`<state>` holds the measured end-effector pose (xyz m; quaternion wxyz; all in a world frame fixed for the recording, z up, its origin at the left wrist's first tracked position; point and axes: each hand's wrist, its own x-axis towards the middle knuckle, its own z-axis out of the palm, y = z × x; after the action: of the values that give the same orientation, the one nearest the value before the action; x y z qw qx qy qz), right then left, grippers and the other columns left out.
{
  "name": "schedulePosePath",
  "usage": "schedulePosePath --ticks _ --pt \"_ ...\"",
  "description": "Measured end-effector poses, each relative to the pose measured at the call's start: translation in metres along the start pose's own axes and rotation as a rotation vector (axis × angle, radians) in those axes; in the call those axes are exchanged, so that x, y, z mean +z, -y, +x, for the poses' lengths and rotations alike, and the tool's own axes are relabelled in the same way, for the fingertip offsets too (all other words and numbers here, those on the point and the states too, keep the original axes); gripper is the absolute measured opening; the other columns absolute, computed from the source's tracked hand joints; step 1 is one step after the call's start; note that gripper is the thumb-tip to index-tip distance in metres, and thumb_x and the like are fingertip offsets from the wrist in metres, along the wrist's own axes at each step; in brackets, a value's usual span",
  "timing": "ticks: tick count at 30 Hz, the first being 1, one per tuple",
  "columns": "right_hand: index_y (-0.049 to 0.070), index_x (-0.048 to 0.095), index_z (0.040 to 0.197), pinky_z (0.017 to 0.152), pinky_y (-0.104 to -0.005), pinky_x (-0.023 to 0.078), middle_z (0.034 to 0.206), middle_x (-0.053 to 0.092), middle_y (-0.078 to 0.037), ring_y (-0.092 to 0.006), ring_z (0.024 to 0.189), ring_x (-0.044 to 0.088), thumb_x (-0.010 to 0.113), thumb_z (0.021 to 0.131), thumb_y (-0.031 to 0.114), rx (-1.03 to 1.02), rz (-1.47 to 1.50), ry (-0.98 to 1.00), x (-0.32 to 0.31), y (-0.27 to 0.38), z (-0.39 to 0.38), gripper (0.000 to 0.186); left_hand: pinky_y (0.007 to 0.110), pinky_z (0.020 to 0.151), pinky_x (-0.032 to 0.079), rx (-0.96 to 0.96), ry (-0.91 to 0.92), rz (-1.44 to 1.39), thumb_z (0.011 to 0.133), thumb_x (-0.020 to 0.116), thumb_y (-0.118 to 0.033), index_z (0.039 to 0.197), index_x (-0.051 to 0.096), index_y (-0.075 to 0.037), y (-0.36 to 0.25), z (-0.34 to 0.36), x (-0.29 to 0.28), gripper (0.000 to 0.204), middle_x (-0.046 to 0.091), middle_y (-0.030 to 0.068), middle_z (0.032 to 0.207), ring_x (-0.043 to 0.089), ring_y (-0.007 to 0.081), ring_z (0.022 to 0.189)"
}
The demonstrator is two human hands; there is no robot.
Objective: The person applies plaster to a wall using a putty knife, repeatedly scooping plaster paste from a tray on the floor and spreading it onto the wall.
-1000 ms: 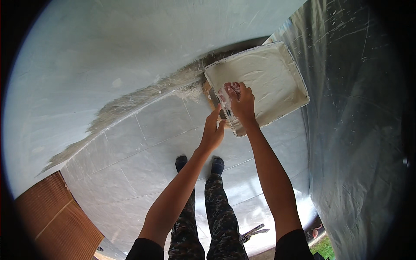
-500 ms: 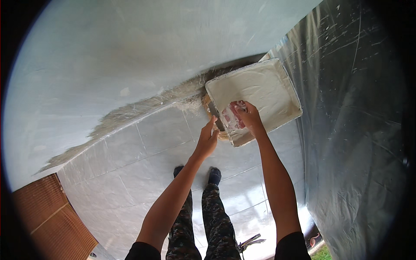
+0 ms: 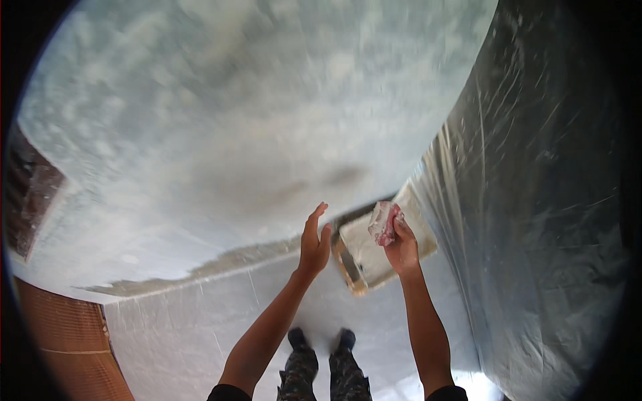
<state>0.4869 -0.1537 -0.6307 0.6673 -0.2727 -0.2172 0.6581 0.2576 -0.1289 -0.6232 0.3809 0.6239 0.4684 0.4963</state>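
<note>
My right hand (image 3: 403,247) is raised and holds a pink and white rag (image 3: 384,223) smeared with pale paste, over the tray. My left hand (image 3: 314,242) is lifted beside it, fingers apart, holding nothing, its palm toward the pale plastered wall (image 3: 221,134). Between and behind the hands lies a rectangular tray (image 3: 366,255) of whitish paste on the floor, by the foot of the wall. The view is blurred.
The floor (image 3: 200,327) is pale tile under clear sheeting. A dark plastic sheet (image 3: 548,220) hangs along the right side. A brown ribbed panel (image 3: 67,341) shows at lower left. My feet (image 3: 319,341) stand below the tray.
The view has tilted up toward the wall. My left hand let go of the tray edge and rose open. My right hand lifted the rag out of the paste.
</note>
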Motion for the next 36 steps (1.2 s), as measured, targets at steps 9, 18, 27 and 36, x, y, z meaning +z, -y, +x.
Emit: schedulePosePath --ticks 9,18,27,36 --pt "0.011 0.064 0.129 0.083 -0.0301 0.051 0.113 0.07 0.002 -0.0103 0.1 0.065 0.06 0.102 0.016 -0.279 -0.164 0.134 0.251 0.1 0.014 0.027 0.042 0.116 0.033 0.569 -0.222 0.158 0.1 0.048 -0.005 0.148 0.043 -0.003 -0.194 0.099 -0.156 0.049 0.049 0.0184 0.148 0.044 0.0342 0.139" --pt "0.01 0.066 0.126 0.082 -0.0265 0.049 0.112 0.07 0.001 -0.0104 0.096 0.065 0.064 0.101 0.019 -0.492 -0.296 0.165 0.463 0.147 0.008 0.027 0.044 0.118 0.031 0.822 -0.442 0.405 0.105 0.045 -0.018 0.153 0.037 -0.007 -0.342 0.148 -0.312 0.05 0.043 0.0153 0.153 0.039 0.0332 0.142" --pt "0.013 0.072 0.122 0.079 -0.033 0.052 0.105 0.072 -0.011 -0.0257 0.087 0.063 0.067 0.087 -0.005 -1.752 -0.952 0.179 0.602 0.147 0.026 0.039 0.048 0.116 0.031 1.109 -0.654 0.573 0.096 0.052 -0.011 0.148 0.041 -0.002 -0.426 0.193 -0.404 0.054 0.047 0.0186 0.148 0.043 0.0369 0.137" --pt "0.008 0.068 0.126 0.084 -0.0434 0.051 0.122 0.062 -0.012 -0.032 0.099 0.061 0.068 0.074 -0.005 -2.064 -1.283 0.094 0.615 0.118 0.077 0.053 0.052 0.121 0.025 1.122 -0.769 0.917 0.094 0.052 -0.014 0.148 0.042 -0.005 -0.407 0.212 -0.42 0.056 0.045 0.0136 0.152 0.039 0.0316 0.144"
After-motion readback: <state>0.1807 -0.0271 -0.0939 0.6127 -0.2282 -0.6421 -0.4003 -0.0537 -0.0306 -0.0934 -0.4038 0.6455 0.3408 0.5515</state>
